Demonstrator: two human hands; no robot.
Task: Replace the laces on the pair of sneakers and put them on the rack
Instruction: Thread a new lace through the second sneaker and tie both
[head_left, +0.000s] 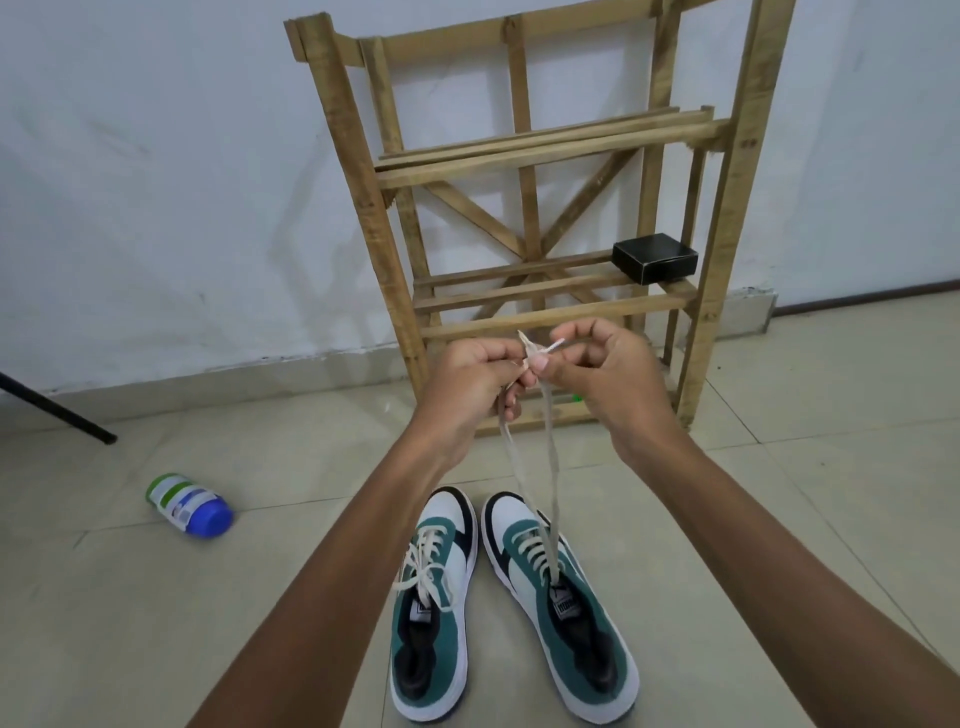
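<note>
Two sneakers sit side by side on the tiled floor (779, 493), closest to the viewer, toes pointing away toward the rack. Left sneaker (434, 613) already has its lace tied in a bow over the tongue. Right sneaker (558, 613) is threaded through its eyelets, and both ends of its lace (551, 470) rise steeply from the top eyelets, up and away to the hands, which are raised above and beyond the toes.

Up there the left hand (470, 387) has its fingers curled round one strand, and the right hand (605, 371) pinches the other between thumb and fingers. Both are clamped on the lace, and the ends meet and cross in the small gap between the two thumbs, the tips poking up. The strands run almost straight and fairly taut, so the shoe lies below and nearer the body than the grip, with its long axis pointing the same way as the forearms. Neither hand is clearly nearer; the crossing sits about midway between them. My reading is that a knot is being started on this second shoe, and it has to slide down the strands to the tongue.

Beyond the hands the wooden rack (363, 197) stands against the white wall (156, 182), holding a small black box (654, 257) on a lower shelf. A bottle (189, 504) with a blue cap lies on its side on the floor, well off to the left.
</note>
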